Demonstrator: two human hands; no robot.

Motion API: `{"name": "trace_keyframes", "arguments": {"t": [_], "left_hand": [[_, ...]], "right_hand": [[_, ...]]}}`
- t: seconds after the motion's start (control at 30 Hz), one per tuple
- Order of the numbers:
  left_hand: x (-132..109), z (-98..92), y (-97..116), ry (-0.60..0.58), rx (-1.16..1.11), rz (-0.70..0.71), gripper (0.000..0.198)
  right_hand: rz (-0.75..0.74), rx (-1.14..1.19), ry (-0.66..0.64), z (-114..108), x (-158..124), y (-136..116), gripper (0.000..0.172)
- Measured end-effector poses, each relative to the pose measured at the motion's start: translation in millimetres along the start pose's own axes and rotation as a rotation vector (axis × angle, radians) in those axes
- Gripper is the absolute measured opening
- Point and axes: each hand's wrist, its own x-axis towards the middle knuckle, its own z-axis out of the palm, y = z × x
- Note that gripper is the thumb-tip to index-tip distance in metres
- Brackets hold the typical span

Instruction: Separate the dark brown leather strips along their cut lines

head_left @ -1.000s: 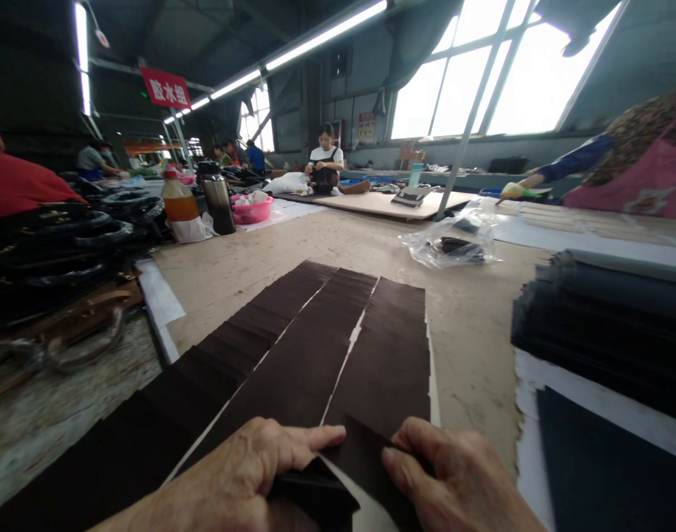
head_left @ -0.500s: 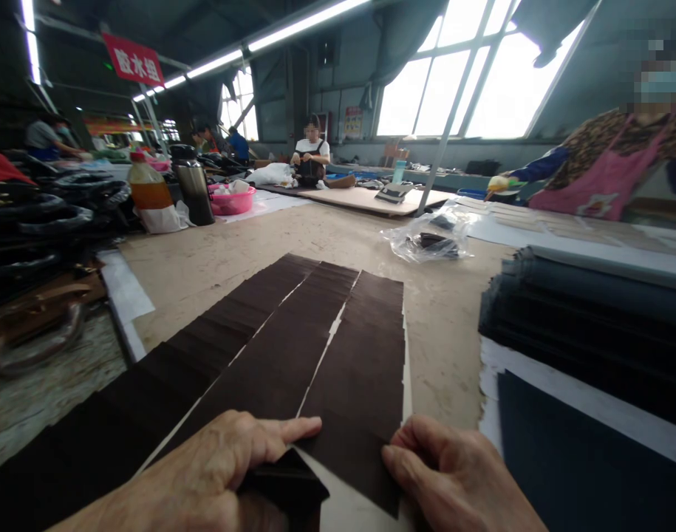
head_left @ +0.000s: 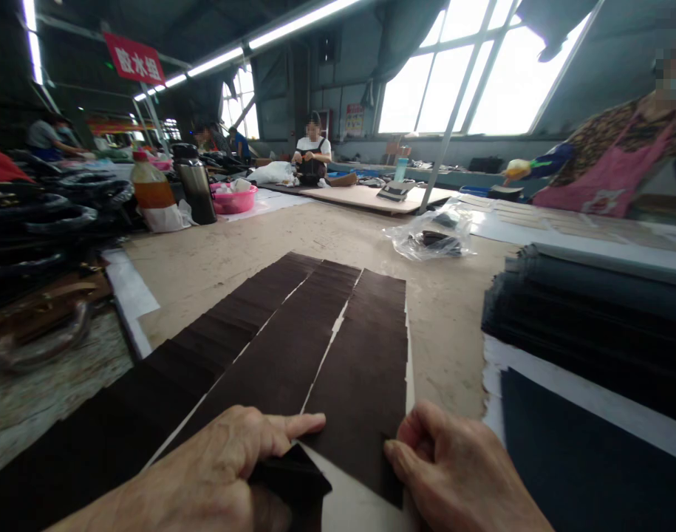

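Observation:
Three rows of overlapping dark brown leather-like pieces [head_left: 276,362] run away from me over pale paper on the table. My left hand [head_left: 232,465] lies low in the middle with its index finger stretched onto the right-hand row. Its other fingers are curled round a folded black-looking piece [head_left: 296,476], partly hidden by the hand. At the near right corner, my right hand [head_left: 453,465] pinches the edge of the nearest dark brown piece [head_left: 360,443] between thumb and fingers. Pale paper [head_left: 354,499] shows beneath that piece's near edge.
A stack of dark blue-black sheets [head_left: 586,325] stands at the right, with a single dark sheet [head_left: 592,458] nearer me. Beyond lie a clear plastic bag [head_left: 426,240], a pink basin [head_left: 235,199], a steel flask [head_left: 196,188] and a bottle [head_left: 154,192]. Other people work farther off.
Both hands keep nearly the same place and grip. The whole view has shifted slightly. At the right, the person in the pink apron has moved their arm a little.

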Motion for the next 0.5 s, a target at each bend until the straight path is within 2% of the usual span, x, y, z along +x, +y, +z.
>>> {"name": "trace_keyframes", "arguments": {"t": [0.1,0.23,0.33,0.5], "left_hand": [[1.6,-3.5,11.3,-0.022,-0.057,-0.077,0.065],[3.4,-4.1,12.5,-0.041,-0.363,-0.139,0.062],[4.0,-0.9,7.7,-0.031,-0.494,-0.168,0.064],[-1.1,6.6,8.9,0.066,-0.728,-0.138,0.052]], "right_hand": [[0.067,0.033,0.012,-1.8,0.4,3.4,0.015],[0.093,0.096,0.058,5.9,1.1,13.1,0.011],[0.026,0.116,0.089,10.8,-1.2,18.4,0.009],[-0.101,0.277,0.058,6.7,-7.0,29.3,0.027]]}}
